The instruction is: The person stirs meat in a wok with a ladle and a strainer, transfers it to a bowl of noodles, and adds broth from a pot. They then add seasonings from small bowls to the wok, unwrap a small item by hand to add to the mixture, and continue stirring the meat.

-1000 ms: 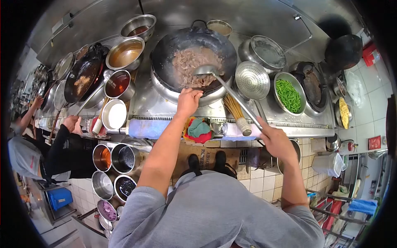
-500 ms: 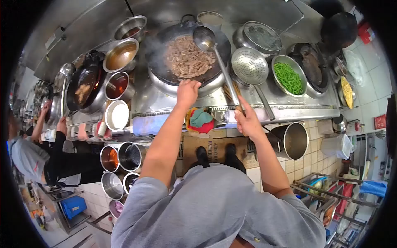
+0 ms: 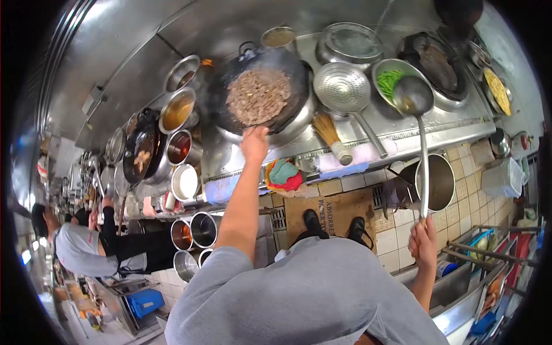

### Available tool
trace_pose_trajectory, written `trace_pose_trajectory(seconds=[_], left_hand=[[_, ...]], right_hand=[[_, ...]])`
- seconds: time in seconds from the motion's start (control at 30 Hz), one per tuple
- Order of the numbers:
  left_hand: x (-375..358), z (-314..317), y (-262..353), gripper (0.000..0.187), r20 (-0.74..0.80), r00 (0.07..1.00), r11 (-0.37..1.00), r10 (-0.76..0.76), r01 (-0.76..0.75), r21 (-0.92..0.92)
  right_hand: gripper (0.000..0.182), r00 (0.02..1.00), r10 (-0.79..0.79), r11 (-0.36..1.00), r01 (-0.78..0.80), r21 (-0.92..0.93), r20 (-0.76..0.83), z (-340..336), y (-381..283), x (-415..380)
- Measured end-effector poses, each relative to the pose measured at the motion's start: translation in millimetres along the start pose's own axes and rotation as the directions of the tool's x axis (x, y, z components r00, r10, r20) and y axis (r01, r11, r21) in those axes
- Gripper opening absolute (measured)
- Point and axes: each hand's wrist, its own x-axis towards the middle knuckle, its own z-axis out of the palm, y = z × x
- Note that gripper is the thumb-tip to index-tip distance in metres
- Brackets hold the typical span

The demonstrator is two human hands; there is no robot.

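The left hand (image 3: 255,143) is closed on the near rim of the wok (image 3: 261,92), at the handle, with the arm stretched forward over the counter edge. The wok sits on the burner ring at the middle of the range and holds a heap of sliced brownish meat (image 3: 257,96); it looks tipped a little, though the blur makes that hard to tell. The right hand (image 3: 424,242) is wrapped tight around the end of the ladle (image 3: 413,98), low and to the right, beside the person's body. The ladle's long handle runs up from the fist, and its bowl hangs over the near edge of the bowl of green beans (image 3: 390,80), well apart from the wok. Between the wok and the beans lies a perforated strainer (image 3: 344,88), its handle pointing toward the counter edge, and just beside it a bamboo brush (image 3: 332,134) lies on the steel. Behind the strainer stands a lidded steel pot (image 3: 351,42). A heap of coloured rags (image 3: 283,174) sits at the counter edge below the left hand. To the left of the wok stand steel bowls of sauces and oil (image 3: 177,111) and a bowl of white powder (image 3: 186,181), with a second dark pan (image 3: 141,153) farther left. A large steel pot (image 3: 438,182) stands on the floor below the range, near the ladle handle. At the far left another person (image 3: 86,250) in a grey shirt bends at the counter.
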Motion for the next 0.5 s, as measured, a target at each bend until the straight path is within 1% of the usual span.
trace_pose_trajectory(seconds=[0.03, 0.07, 0.1, 0.13, 0.17, 0.2, 0.23, 0.27, 0.3, 0.33, 0.37, 0.4, 0.43, 0.47, 0.5], left_hand=[[0, -3, 4, 0.022, 0.024, 0.999, 0.999, -0.025, 0.024, 0.049], [0, -2, -1, 0.019, 0.010, 1.000, 1.000, -0.020, 0.020, -0.008], [-2, -3, 0, 0.015, -0.054, 0.999, 0.999, 0.006, -0.003, 0.045], [-1, -8, -7, 0.021, -0.062, 0.963, 0.952, 0.264, -0.250, 0.177], [5, -11, -11, 0.029, 0.023, 0.966, 0.945, 0.258, -0.258, 0.202], [1, -38, 19, 0.032, 0.157, 0.968, 0.957, 0.194, -0.222, 0.188], [13, -13, -19, 0.032, 0.184, 0.973, 0.983, 0.140, -0.158, 0.090], [15, -2, -32, 0.028, 0.158, 0.985, 0.996, 0.067, -0.058, -0.064], [21, 4, -39, 0.022, 0.145, 0.984, 0.993, 0.106, -0.098, -0.062], [34, 17, -63, 0.028, 0.161, 0.974, 0.984, 0.157, -0.168, 0.055], [28, 14, -44, 0.033, 0.156, 0.986, 0.989, 0.056, -0.076, 0.126], [27, 5, -29, 0.039, 0.124, 0.991, 0.978, -0.057, 0.031, 0.204], [27, 5, -28, 0.039, 0.126, 0.991, 0.978, -0.048, 0.021, 0.210], [33, 5, -33, 0.041, 0.151, 0.986, 0.975, -0.074, 0.039, 0.219], [38, 5, -39, 0.044, 0.171, 0.980, 0.972, -0.101, 0.060, 0.227]], right_hand=[[0.047, 0.994, -0.010, 0.989, -0.006, -0.151, -0.109, -27, 6, -10], [0.047, 0.991, -0.010, 0.990, -0.009, -0.138, -0.135, -45, 6, -17], [0.048, 0.980, 0.014, 0.946, -0.077, -0.313, -0.199, -63, 6, -29], [0.050, 0.957, 0.033, 0.867, -0.171, -0.468, -0.289, -88, 7, -47], [0.050, 0.937, -0.230, 0.651, -0.054, -0.757, -0.265, -149, 59, -39], [0.050, 0.918, -0.168, 0.616, -0.187, -0.765, -0.359, -144, 41, -47], [0.053, 0.913, -0.115, 0.590, -0.255, -0.766, -0.392, -161, 42, -44], [0.053, 0.915, -0.199, 0.513, -0.209, -0.833, -0.352, -170, 43, -41], [0.050, 0.918, -0.156, 0.458, -0.260, -0.850, -0.364, -178, 40, -30], [0.039, 0.917, -0.076, 0.453, -0.319, -0.832, -0.393, -182, 30, -17], [0.032, 0.903, -0.112, 0.480, -0.316, -0.818, -0.414, -199, 44, 2], [0.031, 0.924, -0.057, 0.408, -0.324, -0.854, -0.378, -220, 52, 28], [0.028, 0.912, -0.087, 0.413, -0.333, -0.848, -0.400, -232, 62, 55], [0.026, 0.904, -0.117, 0.418, -0.331, -0.846, -0.412, -241, 73, 86], [0.027, 0.872, -0.098, 0.446, -0.392, -0.805, -0.479, -244, 88, 119]])
